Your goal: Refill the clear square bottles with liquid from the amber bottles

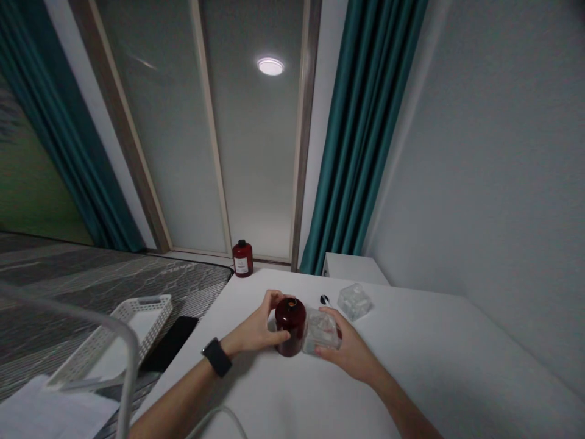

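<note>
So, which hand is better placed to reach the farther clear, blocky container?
Probably the right hand: nearer to that container, though holding another clear one; the left hand holds a glossy dark-red round bottle.

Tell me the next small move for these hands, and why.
Probably steady the dark red bottle with the left hand while the right hand eases the clear container slightly aside: the two stand side by side with almost no gap, and the bottle looks uncapped, so a knock might spill any contents.
</note>
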The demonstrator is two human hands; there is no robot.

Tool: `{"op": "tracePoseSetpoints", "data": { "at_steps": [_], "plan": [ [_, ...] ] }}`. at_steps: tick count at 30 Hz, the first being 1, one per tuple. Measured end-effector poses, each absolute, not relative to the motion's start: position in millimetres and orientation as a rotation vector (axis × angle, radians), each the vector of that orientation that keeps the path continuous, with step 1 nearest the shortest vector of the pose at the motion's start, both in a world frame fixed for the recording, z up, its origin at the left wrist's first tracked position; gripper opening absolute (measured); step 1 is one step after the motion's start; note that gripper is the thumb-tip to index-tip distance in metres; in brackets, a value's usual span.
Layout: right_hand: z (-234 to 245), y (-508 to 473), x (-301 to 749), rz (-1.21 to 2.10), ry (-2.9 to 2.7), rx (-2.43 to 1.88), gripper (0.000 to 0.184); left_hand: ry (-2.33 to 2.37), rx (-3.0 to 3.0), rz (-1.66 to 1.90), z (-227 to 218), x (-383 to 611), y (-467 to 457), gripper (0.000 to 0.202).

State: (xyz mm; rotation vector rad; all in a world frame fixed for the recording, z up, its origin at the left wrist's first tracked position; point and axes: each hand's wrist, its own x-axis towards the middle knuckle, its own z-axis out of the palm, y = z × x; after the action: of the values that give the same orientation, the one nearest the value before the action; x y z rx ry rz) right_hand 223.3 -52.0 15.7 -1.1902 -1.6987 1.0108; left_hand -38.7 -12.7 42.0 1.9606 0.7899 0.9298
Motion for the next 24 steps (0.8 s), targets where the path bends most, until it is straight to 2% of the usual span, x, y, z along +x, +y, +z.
{"op": "tracePoseSetpoints", "data": {
  "at_steps": [2, 7, 13, 24],
  "plan": [
    [14.6, -51.8, 224.1, 1.06, -1.676, -1.147, 0.071, 0.833, 1.908, 0.965, 30.7, -31.2, -15.8, 0.079],
    [10.6, -52.7, 224.8, 1.069, -1.605, -1.145, 0.077, 0.867, 1.755, 1.07, 10.5, -15.1, -21.9, 0.086],
    [4.2, -53.9, 217.3, 1.164, -1.507, -1.069, 0.08, 0.863, 1.694, 1.145, 4.5, -11.1, -26.0, 0.074],
    [5.1, -64.7, 199.0, 1.113, -1.442, -1.083, 0.096, 0.809, 1.589, 1.26, 5.4, -11.1, -32.0, 0.075]
  ]
}}
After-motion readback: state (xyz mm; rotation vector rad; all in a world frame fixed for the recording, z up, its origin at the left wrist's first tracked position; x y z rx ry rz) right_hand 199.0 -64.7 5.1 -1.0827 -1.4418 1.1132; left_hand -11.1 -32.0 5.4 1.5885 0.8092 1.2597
